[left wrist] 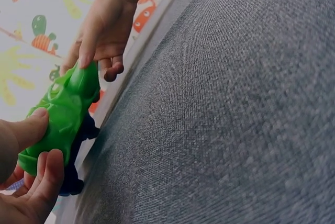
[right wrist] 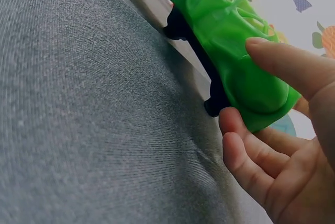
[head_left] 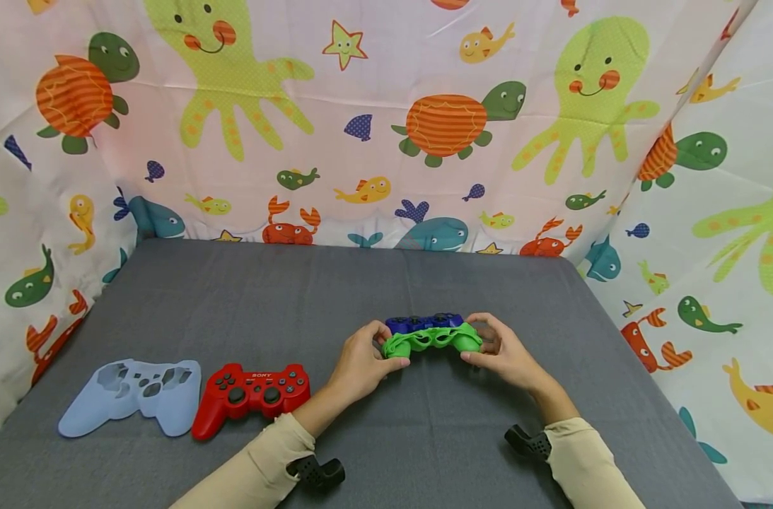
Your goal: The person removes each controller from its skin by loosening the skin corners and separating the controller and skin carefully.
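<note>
A blue game controller sits partly inside a bright green silicone cover, its blue top and sticks showing along the far side. My left hand grips the covered left end, thumb on the near side and fingers around the back. At the other end my right hand pinches the green cover between thumb and fingers. In the right wrist view the thumb lies on the green cover, while dark controller parts stick out beneath. The left wrist view shows both hands on the cover.
On the left of the grey cloth-covered table lie a red controller and an empty pale blue silicone cover, side by side. A curtain with sea animals hangs behind. Black straps circle both wrists.
</note>
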Available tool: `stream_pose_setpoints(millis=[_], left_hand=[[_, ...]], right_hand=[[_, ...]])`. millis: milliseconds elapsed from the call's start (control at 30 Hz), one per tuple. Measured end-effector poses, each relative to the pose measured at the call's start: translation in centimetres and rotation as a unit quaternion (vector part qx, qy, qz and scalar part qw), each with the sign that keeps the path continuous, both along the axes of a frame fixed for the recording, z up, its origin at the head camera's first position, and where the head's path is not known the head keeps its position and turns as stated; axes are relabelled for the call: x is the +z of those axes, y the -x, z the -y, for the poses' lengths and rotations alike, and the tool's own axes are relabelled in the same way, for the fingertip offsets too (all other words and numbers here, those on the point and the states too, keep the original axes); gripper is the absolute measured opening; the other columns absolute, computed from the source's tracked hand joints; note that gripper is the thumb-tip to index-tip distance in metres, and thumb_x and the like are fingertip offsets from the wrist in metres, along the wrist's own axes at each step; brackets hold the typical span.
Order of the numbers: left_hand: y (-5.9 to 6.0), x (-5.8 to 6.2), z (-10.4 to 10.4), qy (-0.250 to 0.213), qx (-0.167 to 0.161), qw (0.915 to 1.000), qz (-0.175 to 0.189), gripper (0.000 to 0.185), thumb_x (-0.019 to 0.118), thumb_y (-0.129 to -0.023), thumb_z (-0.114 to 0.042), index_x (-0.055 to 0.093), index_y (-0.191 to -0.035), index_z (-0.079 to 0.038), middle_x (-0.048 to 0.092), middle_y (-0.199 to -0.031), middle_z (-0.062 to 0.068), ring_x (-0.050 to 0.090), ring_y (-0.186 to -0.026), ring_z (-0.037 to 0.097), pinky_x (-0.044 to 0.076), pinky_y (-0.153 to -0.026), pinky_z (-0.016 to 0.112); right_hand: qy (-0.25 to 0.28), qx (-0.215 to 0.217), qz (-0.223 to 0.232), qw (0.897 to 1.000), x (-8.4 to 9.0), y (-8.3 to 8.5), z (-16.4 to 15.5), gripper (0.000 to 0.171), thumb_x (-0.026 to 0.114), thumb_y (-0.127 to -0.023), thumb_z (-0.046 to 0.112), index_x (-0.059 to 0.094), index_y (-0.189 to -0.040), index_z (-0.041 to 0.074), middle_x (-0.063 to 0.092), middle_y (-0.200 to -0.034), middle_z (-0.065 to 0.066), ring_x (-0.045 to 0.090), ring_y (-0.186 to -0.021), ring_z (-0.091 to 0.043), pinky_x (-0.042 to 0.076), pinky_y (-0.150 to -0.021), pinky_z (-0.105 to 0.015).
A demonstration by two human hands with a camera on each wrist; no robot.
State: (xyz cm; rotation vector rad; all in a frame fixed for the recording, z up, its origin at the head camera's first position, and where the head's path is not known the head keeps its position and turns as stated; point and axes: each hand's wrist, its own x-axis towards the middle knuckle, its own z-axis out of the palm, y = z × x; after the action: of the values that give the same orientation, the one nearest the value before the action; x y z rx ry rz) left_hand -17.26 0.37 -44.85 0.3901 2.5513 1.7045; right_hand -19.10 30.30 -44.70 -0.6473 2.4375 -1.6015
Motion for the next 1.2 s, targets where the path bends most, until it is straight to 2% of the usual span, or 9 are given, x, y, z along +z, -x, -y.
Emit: stream_pose_setpoints(millis=[67, 167, 267, 367, 500, 667, 933, 1200], left_hand=[[0.1, 0.0, 0.0, 0.001, -0.002, 1.0, -0.001, 0.04, 0.087, -0.08, -0.018, 0.058, -0.105, -0.007, 0.058, -0.099, 0.011, 0.061, -0.061, 0.009, 0.051, -0.056, 0.026], [0.2, 0.0, 0.1, 0.009, -0.004, 0.9999, -0.005, 0.043, 0.088, -0.079, -0.019, 0.058, -0.107, -0.008, 0.057, -0.101, 0.011, 0.06, -0.066, 0.01, 0.05, -0.06, 0.025], [0.2, 0.0, 0.1, 0.013, -0.007, 0.9999, -0.005, 0.045, 0.089, -0.077, -0.017, 0.058, -0.108, -0.009, 0.056, -0.102, 0.01, 0.06, -0.066, 0.01, 0.05, -0.06, 0.025], [0.3, 0.0, 0.1, 0.017, 0.003, 0.9998, -0.005, 0.043, 0.09, -0.077, -0.016, 0.059, -0.105, -0.009, 0.058, -0.1, 0.009, 0.059, -0.065, 0.009, 0.049, -0.06, 0.024], [0.3, -0.1, 0.1, 0.031, 0.025, 0.9992, -0.009, 0.036, 0.089, -0.077, -0.016, 0.061, -0.099, -0.009, 0.062, -0.093, 0.007, 0.057, -0.061, 0.008, 0.048, -0.057, 0.024], [0.1, 0.0, 0.2, 0.047, 0.028, 0.9983, -0.017, 0.031, 0.088, -0.078, -0.017, 0.062, -0.094, -0.01, 0.063, -0.086, 0.004, 0.056, -0.056, 0.007, 0.046, -0.054, 0.024], [-0.1, 0.2, 0.1, 0.025, 0.036, 0.9989, -0.017, 0.026, 0.087, -0.079, -0.014, 0.063, -0.089, -0.009, 0.064, -0.082, 0.005, 0.059, -0.049, 0.007, 0.05, -0.051, 0.025], [-0.3, 0.1, -0.1, 0.018, 0.062, 0.996, -0.061, 0.02, 0.086, -0.078, -0.007, 0.066, -0.081, -0.009, 0.065, -0.068, 0.005, 0.054, -0.045, 0.004, 0.045, -0.047, 0.024]], right_hand=[[0.002, 0.01, -0.002, 1.0, 0.0, 0.0, -0.2, 0.051, 0.07, -0.093, 0.0, 0.041, -0.135, -0.002, 0.065, -0.112, -0.024, 0.067, -0.067, -0.029, 0.056, -0.06, -0.039], [0.001, 0.009, -0.006, 1.0, 0.0, 0.1, -0.3, 0.05, 0.071, -0.091, 0.0, 0.043, -0.133, -0.002, 0.068, -0.106, -0.022, 0.067, -0.069, -0.025, 0.056, -0.061, -0.037], [0.003, -0.004, -0.008, 1.0, 0.0, 0.0, -0.2, 0.049, 0.073, -0.089, -0.001, 0.045, -0.13, -0.003, 0.07, -0.1, -0.013, 0.067, -0.07, -0.016, 0.054, -0.062, -0.032], [0.004, -0.02, -0.007, 1.0, 0.1, 0.0, 0.0, 0.047, 0.075, -0.087, -0.003, 0.047, -0.125, -0.004, 0.068, -0.089, -0.003, 0.062, -0.065, -0.008, 0.052, -0.06, -0.028], [-0.004, -0.039, -0.004, 0.999, 0.3, 0.0, 0.5, 0.044, 0.076, -0.086, -0.002, 0.048, -0.119, -0.004, 0.063, -0.079, 0.003, 0.058, -0.059, -0.006, 0.049, -0.055, -0.027], [-0.018, -0.053, -0.001, 0.998, 0.7, -0.2, 0.8, 0.042, 0.077, -0.086, 0.0, 0.049, -0.118, -0.003, 0.065, -0.078, 0.0, 0.063, -0.06, -0.015, 0.049, -0.052, -0.03], [-0.026, -0.054, 0.013, 0.998, 1.1, -0.3, 1.0, 0.043, 0.077, -0.088, 0.003, 0.048, -0.119, -0.003, 0.068, -0.082, -0.006, 0.065, -0.061, -0.02, 0.052, -0.052, -0.036], [-0.033, -0.062, 0.015, 0.997, 0.8, -0.5, 1.1, 0.042, 0.078, -0.087, 0.004, 0.049, -0.117, -0.002, 0.068, -0.086, -0.011, 0.066, -0.062, -0.019, 0.055, -0.055, -0.037]])
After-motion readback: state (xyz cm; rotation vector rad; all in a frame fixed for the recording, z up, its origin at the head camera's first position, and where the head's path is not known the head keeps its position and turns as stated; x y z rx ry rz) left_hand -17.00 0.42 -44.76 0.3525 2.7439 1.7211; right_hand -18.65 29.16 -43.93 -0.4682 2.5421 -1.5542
